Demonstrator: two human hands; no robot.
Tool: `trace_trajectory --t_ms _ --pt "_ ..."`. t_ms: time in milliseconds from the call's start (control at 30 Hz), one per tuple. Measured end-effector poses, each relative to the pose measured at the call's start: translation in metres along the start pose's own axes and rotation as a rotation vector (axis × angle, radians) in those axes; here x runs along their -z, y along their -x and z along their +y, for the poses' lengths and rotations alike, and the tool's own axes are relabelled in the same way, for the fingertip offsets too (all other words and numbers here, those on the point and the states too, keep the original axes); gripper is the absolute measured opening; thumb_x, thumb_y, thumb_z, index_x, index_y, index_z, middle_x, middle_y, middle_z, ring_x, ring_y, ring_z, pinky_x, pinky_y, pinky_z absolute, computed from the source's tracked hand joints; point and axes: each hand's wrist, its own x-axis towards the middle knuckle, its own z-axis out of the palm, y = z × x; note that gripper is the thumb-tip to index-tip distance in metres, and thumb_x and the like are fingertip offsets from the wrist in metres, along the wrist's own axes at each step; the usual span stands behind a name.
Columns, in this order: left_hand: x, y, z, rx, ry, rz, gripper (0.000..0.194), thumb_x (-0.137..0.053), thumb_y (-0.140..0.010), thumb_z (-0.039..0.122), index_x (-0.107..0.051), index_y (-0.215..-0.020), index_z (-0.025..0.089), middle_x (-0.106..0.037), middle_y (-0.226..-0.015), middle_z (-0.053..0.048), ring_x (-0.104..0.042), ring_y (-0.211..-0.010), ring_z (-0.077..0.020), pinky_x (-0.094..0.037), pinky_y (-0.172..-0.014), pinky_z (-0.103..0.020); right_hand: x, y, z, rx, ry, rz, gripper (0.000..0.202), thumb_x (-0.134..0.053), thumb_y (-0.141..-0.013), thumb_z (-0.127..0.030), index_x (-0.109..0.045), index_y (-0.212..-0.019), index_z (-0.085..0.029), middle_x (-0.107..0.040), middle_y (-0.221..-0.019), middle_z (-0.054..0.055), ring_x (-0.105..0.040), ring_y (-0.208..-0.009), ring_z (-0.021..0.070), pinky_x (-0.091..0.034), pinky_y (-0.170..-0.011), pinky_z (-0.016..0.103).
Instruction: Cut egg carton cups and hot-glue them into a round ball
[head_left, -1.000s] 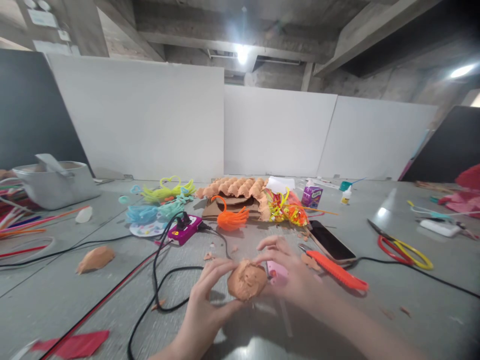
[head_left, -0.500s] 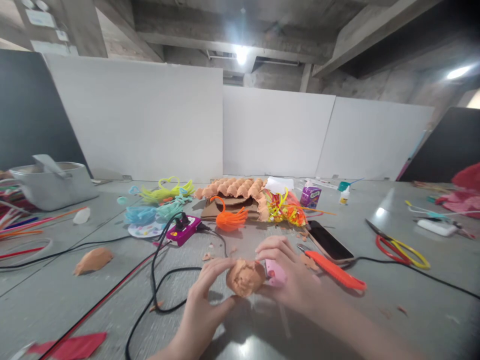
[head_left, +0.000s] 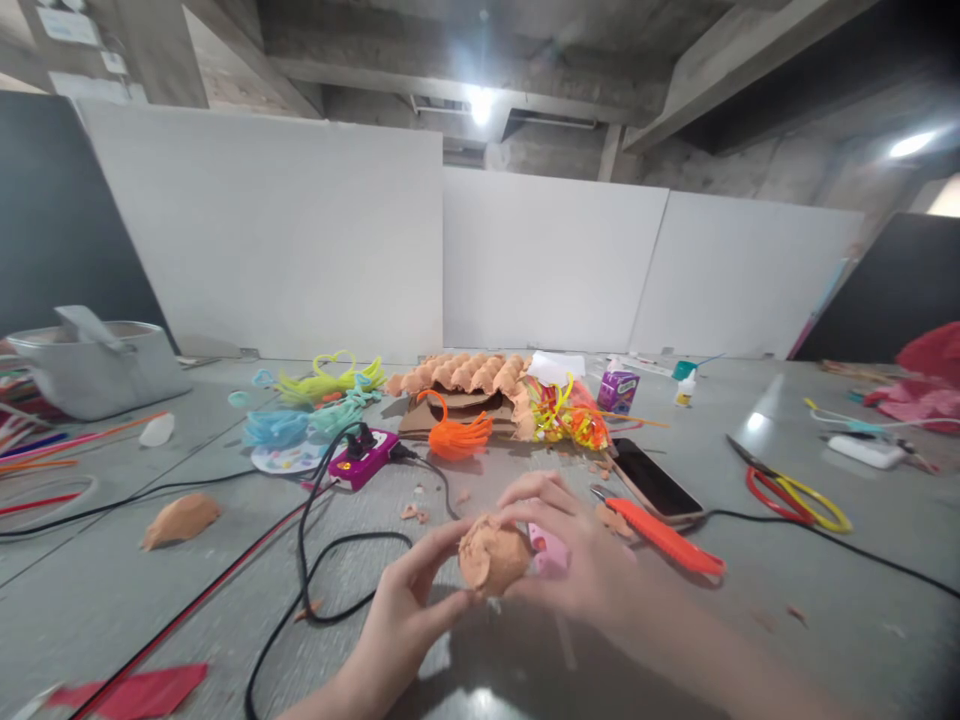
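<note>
A rounded, rough tan piece (head_left: 495,556), with the look of moulded egg-carton pulp, is held between my two hands just above the table. My left hand (head_left: 420,590) pinches its left side with thumb and fingers. Curled over its upper right is my right hand (head_left: 570,550), thumb underneath. A pink plastic object (head_left: 550,550) shows beside the right palm; the hand hides most of it, so I cannot tell whether it is held. Behind lie an orange pipe-cleaner bundle (head_left: 459,438) and a bumpy egg-carton sheet (head_left: 480,374) over cardboard.
To the right are an orange utility knife (head_left: 664,535), a phone (head_left: 652,480) and red-yellow scissors (head_left: 799,500). Black cables loop left from a purple power strip (head_left: 364,458). Another tan piece (head_left: 181,520) and a grey watering can (head_left: 97,370) sit further left.
The tan piece has turned in my hands, so a smoother side with a curled edge now faces me. Both hands stay around it. The view has shifted slightly.
</note>
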Motion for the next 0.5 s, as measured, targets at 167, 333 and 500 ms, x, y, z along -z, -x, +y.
trace_trajectory --t_ms 167,333,500 --pt "-0.002 0.002 0.003 0.017 0.008 -0.01 0.041 -0.084 -0.057 0.021 -0.073 -0.097 0.027 -0.073 -0.103 -0.005 -0.061 -0.106 -0.0282 -0.045 -0.093 -0.034 0.002 0.001 0.006 -0.041 -0.045 -0.028 0.04 -0.082 -0.066 -0.03 -0.062 -0.101 -0.026 -0.053 -0.109 0.004 -0.052 -0.105 0.0215 -0.044 -0.091 0.038" --pt "-0.002 0.0 0.003 0.003 0.032 -0.078 0.039 -0.084 -0.059 0.023 -0.074 -0.096 0.025 -0.075 -0.098 -0.005 -0.064 -0.099 -0.0257 -0.048 -0.088 -0.03 0.002 0.001 0.011 -0.104 -0.13 -0.061 0.039 -0.075 -0.07 -0.047 -0.063 -0.098 -0.023 -0.053 -0.109 0.005 -0.051 -0.106 0.0229 -0.041 -0.094 0.041" --pt "-0.002 -0.001 0.002 0.004 0.1 -0.051 0.042 -0.085 -0.055 0.017 -0.073 -0.094 0.026 -0.075 -0.092 -0.001 -0.067 -0.09 -0.0211 -0.052 -0.08 -0.026 -0.002 0.003 0.02 -0.191 -0.19 0.015 0.046 -0.068 -0.071 -0.06 -0.063 -0.096 -0.023 -0.054 -0.111 0.006 -0.053 -0.107 0.0242 -0.041 -0.095 0.042"
